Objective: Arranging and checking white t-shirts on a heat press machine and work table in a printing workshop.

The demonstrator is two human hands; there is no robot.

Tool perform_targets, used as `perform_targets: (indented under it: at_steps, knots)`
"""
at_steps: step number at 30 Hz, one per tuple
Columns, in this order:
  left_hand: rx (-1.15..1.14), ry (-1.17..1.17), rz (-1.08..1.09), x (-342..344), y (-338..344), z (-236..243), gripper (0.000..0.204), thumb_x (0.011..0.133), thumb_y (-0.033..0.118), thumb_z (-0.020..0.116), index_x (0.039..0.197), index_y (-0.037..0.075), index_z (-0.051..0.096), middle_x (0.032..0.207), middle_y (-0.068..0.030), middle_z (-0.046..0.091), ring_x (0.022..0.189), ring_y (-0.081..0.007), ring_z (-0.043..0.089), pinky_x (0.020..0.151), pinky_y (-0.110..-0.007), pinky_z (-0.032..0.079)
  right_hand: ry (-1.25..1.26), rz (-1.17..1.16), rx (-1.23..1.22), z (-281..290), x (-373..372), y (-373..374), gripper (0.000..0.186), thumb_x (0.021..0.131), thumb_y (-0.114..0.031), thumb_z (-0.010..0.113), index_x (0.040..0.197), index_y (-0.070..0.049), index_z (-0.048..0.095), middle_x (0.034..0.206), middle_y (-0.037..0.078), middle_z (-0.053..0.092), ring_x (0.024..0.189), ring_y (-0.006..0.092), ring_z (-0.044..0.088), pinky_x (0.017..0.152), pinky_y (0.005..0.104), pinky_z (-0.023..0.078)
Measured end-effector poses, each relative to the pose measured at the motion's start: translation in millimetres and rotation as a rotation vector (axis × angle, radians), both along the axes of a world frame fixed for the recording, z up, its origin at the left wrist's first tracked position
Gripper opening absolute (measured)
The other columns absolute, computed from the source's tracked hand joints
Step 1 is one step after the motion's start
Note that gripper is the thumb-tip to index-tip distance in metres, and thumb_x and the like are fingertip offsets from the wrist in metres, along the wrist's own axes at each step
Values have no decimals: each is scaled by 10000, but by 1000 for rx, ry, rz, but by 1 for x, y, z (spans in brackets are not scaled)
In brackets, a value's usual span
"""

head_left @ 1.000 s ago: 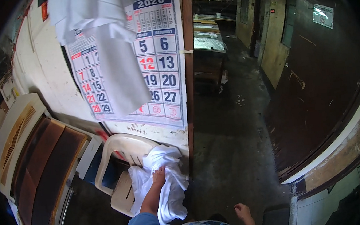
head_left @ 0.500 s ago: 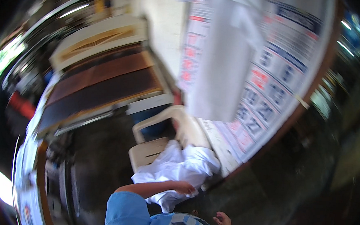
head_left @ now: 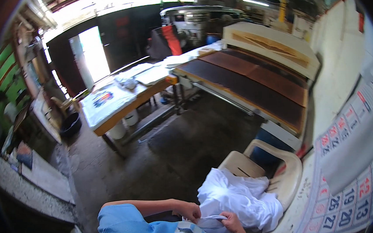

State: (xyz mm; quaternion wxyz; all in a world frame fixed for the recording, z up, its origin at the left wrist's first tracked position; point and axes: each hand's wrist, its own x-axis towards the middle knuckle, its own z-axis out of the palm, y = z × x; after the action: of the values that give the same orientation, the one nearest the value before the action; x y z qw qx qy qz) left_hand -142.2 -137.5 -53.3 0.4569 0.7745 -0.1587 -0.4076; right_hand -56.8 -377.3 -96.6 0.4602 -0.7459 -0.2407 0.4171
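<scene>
A heap of white garments lies bunched over a beige plastic armchair at the lower right. My left hand reaches in from the left, its fingers closed on the edge of one white garment close to my body. Just right of it, my right hand pinches the same garment between thumb and fingers. The cloth between the hands is folded and partly stretched. Its lower part runs down in front of my light blue shirt, and its full shape is hidden.
A large calendar sheet hangs along the right. Beyond the chair stands a wide machine with dark flat panels. A long table at the left back carries white cloths and a printed white shirt. A black basin sits on the floor.
My view has swung left, bringing the long table and doorway in. The right hand, earlier apart from the cloth, now grips the garment beside the left hand.
</scene>
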Motion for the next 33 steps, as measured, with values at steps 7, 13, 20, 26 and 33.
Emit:
perform_targets:
  at_steps: [7,13,20,26,33]
  knots:
    - [-382,302,783,-62,46,-9,199,808,258,590,782,61,607,646,36,552,536,-32,475,459,-193,362,-1079,-25,317,54,-4,150,96,663,-92,644,686,-9,601,640,82,578,565,186,549,575,266,444]
    - [-761,379,1231,-85,139,-20,192,819,280,579,712,123,560,545,87,396,442,-27,304,409,-196,207,-463,-29,174,71,-59,248,169,702,-146,668,780,-24,580,644,102,581,556,157,556,517,270,439]
    - [-975,339,1255,-103,237,-25,92,821,183,563,823,92,546,667,54,493,520,-23,414,480,-161,322,-537,-13,233,89,-98,362,227,659,-134,696,663,-8,508,584,81,509,523,176,499,480,292,401]
    - [-1033,285,1371,-105,297,-15,207,820,221,572,891,29,544,749,-22,561,604,-62,520,521,-159,410,-632,90,260,104,-98,425,187,630,-80,677,682,5,519,649,110,523,564,218,525,500,307,420]
    - [-911,25,1538,-72,350,-3,161,803,178,599,849,28,563,787,-46,582,722,-119,582,649,-261,498,-718,58,388,107,-63,488,59,720,-14,557,772,13,563,793,159,572,690,294,579,599,334,469]
